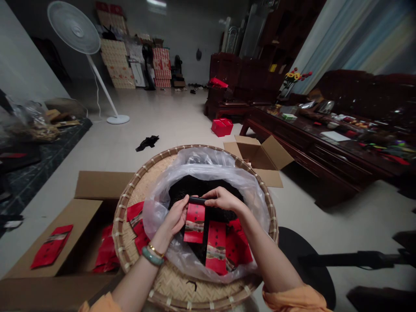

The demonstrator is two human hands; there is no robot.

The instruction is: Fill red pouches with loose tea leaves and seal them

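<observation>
My left hand [175, 218] pinches the left edge of a small red packet [194, 223] and holds it upright over a clear plastic bag [208, 173] of dark loose material [195, 187]. My right hand [224, 200] is closed on a thin dark object [197, 200] at the packet's top. More red packets [224, 247] lie in the bag just below. The bag rests on a round woven bamboo tray [136, 190]. A green bangle and a gold bangle circle my left wrist.
An open cardboard box [81, 208] at the left holds more red packets [52, 250]. Another open box [260, 156] sits behind the tray. A standing fan [78, 34], a dark wooden table [325, 143] at the right and red boxes [222, 127] on the floor surround the spot.
</observation>
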